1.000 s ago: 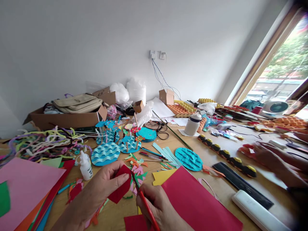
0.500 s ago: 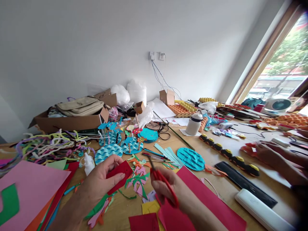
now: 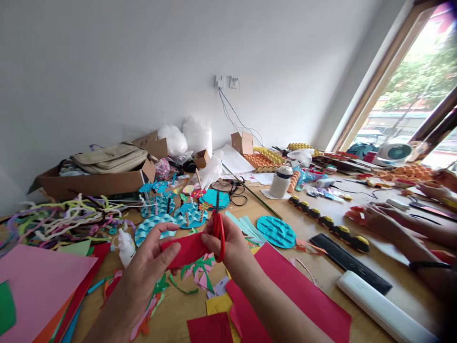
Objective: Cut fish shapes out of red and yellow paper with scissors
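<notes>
My left hand (image 3: 152, 255) pinches the left end of a small piece of red paper (image 3: 187, 251). At its other end, the thumb and fingers of my right hand (image 3: 228, 247) grip the same paper. Red-handled scissors (image 3: 220, 238) are also held in my right hand, their dark blades pointing up and away from the paper. Below my hands lie green, pink and orange paper scraps (image 3: 200, 276). A large red sheet (image 3: 289, 295) rests under my right forearm, near a smaller red piece (image 3: 210, 328). A white glue bottle (image 3: 126, 247) stands beyond my left wrist.
Coloured sheets (image 3: 43, 286) and tangled pipe cleaners (image 3: 74, 219) lie at left. Blue wavy discs with paper fish (image 3: 191, 214) stand ahead. A white jar (image 3: 281, 182), a black-and-yellow egg-carton strip (image 3: 324, 221) and a white case (image 3: 378, 305) are rightward. Another person's hands (image 3: 389, 219) work at right.
My right hand has moved in to the red paper and now grips its right end. The scissors have turned upright. The view has shifted slightly to the right.
</notes>
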Available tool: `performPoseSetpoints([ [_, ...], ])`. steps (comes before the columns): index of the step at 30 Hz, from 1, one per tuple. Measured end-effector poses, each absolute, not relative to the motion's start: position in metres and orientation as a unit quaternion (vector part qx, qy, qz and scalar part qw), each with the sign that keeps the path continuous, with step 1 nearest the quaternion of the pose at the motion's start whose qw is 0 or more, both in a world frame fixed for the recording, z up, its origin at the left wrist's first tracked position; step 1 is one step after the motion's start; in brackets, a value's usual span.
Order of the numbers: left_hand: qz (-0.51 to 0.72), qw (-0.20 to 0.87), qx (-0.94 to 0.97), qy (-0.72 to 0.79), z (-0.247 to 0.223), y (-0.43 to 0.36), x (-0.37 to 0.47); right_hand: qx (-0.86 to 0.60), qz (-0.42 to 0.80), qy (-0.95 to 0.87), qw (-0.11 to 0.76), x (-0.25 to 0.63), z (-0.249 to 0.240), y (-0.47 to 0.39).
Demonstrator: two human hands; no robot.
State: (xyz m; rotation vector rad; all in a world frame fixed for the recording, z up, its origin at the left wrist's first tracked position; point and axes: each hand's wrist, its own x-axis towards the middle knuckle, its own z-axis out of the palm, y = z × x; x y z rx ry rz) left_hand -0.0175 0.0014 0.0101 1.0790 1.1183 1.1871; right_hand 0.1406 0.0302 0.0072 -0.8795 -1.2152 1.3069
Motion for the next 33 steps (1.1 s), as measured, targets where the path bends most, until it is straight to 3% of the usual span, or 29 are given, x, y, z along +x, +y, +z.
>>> performPoseSetpoints([
  [4, 0.529, 0.607, 0.422, 0.418, 0.007, -0.003, -0.006, -0.375, 0.509, -0.454, 0.628, 0.139, 0.001, 0.03],
  [11, 0.518, 0.545, 0.475, 0.457, -0.003, 0.0, 0.008, -0.335, 0.517, -0.442, 0.652, 0.121, -0.013, 0.026],
  [18, 0.566, 0.523, 0.41, 0.488, -0.005, 0.0, 0.007, -0.397, 0.531, -0.481, 0.574, 0.128, -0.004, 0.005],
  [23, 0.613, 0.498, 0.34, 0.511, 0.0, 0.0, 0.008, -0.395, 0.57, -0.58, 0.427, 0.138, -0.015, -0.022],
  [33, 0.641, 0.457, 0.334, 0.518, -0.001, 0.004, 0.003, -0.429, 0.487, -0.665, 0.369, 0.126, -0.045, -0.026],
])
